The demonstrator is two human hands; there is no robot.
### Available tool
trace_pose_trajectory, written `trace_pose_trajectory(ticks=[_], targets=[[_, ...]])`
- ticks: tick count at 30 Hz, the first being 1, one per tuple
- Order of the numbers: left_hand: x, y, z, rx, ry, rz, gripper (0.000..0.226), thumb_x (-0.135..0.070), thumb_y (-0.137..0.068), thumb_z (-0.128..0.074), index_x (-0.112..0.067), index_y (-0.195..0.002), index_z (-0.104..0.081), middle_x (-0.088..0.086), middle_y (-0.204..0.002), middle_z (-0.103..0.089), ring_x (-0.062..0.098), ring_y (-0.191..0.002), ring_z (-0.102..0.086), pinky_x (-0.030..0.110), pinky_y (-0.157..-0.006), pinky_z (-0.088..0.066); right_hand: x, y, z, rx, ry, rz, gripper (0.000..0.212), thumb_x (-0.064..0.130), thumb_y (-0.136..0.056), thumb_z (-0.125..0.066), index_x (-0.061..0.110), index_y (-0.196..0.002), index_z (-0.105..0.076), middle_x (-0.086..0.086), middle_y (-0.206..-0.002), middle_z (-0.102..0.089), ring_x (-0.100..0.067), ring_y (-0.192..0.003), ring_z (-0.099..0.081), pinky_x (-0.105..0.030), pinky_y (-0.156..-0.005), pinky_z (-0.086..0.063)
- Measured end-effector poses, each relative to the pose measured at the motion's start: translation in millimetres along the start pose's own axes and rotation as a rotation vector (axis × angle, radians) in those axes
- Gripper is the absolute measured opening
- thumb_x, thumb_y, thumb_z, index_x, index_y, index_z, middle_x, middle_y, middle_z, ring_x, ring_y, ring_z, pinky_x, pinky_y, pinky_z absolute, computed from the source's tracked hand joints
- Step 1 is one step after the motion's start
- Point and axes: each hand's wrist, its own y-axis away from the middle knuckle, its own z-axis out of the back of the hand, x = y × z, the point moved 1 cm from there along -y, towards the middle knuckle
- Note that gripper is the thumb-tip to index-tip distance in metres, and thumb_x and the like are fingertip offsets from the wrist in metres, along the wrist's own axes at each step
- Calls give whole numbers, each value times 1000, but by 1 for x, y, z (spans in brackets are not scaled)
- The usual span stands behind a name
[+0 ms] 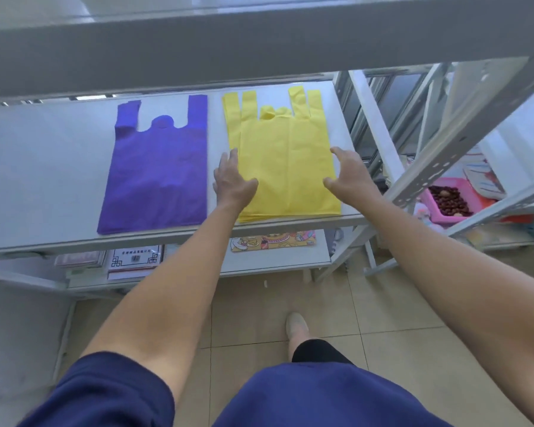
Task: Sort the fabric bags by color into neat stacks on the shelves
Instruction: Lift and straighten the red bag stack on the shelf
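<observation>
Broadly, a pale metal shelf (43, 167) spans the middle of the frame, and both colours lie flat on it with handles toward the top of the picture. The purple bag (158, 174) sits left of centre; I cannot tell whether more lie under it. Just to its right, apart from it by a narrow strip of shelf, is the yellow stack (290, 161), with several layers showing at its lower edge. The left hand (233, 181) rests on the stack's left edge, fingers straight, grasping nothing. The right hand (350, 174) is at the stack's right edge, fingers loosely spread and released; contact is unclear. At the right edge of the frame a pink tray (450, 181) holds dark round pieces. Below the shelf lies a printed sheet (273, 241).
</observation>
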Motion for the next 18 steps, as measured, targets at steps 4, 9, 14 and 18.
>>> trace_pose_trajectory(ticks=[4,9,14,18], targets=[[-22,62,3,-3,-160,-377,89,-11,-78,-68,-18,-160,-32,11,-168,-24,36,-150,-29,52,-115,-36,12,67,18,-154,38,41,71,13,-90,-65,15,-155,-37,-12,-151,-42,-34,-138,-42,-51,-107,-44],[-59,160,-20,187,-271,-809,95,-11,-75,-64,-16,-162,-25,7,-172,-14,32,-154,-22,49,-117,-32,5,171,48,-327,166,-51,73,15,-85,-68,19,-152,-39,-11,-150,-42,-37,-138,-41,-56,-108,-40],[-140,234,-80,299,-176,-983,102,-3,-72,-62,-13,-164,-19,9,-174,1,30,-158,-15,45,-123,-29,-64,259,108,-512,306,-283,78,20,-80,-71,20,-152,-40,-10,-154,-42,-36,-138,-42,-58,-105,-40],[-225,282,-160,351,-179,-1029,105,-3,-71,-60,-14,-165,-15,8,-174,5,26,-160,-8,41,-125,-24,-155,311,182,-668,398,-472,81,20,-74,-73,17,-149,-43,-11,-154,-43,-33,-140,-42,-55,-104,-40]])
